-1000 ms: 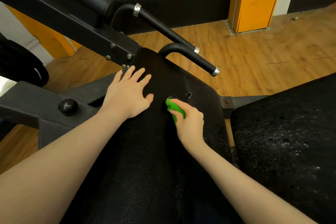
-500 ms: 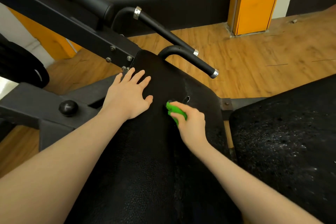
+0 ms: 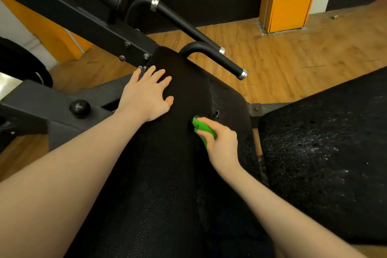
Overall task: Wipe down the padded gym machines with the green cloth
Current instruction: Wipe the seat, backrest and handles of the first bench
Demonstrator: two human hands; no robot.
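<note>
Black padded bench (image 3: 163, 184): long, pebbled, beneath both hands. Second black pad (image 3: 326, 153): right of the right fingers, speckled white. Black handle bars (image 3: 211, 54): beyond the fingers, chrome-tipped. Left hand (image 3: 144, 95): flat on the bench, fingers spread wide. Right hand (image 3: 219, 142): fingers curled, holding the green cloth (image 3: 202, 129) against the bench. Round black knob (image 3: 79, 108): left of the left fingers.

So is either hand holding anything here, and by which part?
The right hand grips the bunched green cloth around its middle, pressing it on the pad. The left hand lies flat on the pad, holding nothing.
</note>
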